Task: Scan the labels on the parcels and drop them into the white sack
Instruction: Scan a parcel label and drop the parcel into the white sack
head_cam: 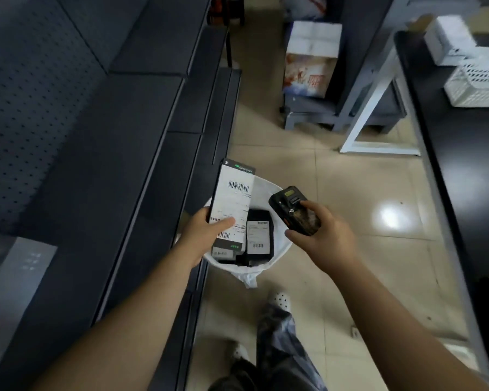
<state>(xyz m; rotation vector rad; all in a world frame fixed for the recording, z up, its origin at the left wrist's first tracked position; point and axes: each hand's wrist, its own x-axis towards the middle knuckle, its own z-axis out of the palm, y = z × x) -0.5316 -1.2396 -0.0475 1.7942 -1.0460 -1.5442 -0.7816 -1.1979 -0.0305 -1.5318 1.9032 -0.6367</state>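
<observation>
My left hand (206, 231) grips a long dark parcel (233, 198) by its lower end, its white barcode label facing up. The parcel hangs tilted over the left rim of the open white sack (277, 249) on the floor. Inside the sack lie dark parcels with white labels, one (259, 235) near the middle. My right hand (319, 232) holds a black handheld scanner (294, 210) just right of the parcel, above the sack's right side, with the index finger on its top.
Dark metal shelving (110, 136) runs along the left. A black counter (463, 165) with a white basket (480, 83) is on the right. A stack of boxes (311, 57) sits on a grey cart ahead. My legs and a white shoe (278, 300) stand behind the sack.
</observation>
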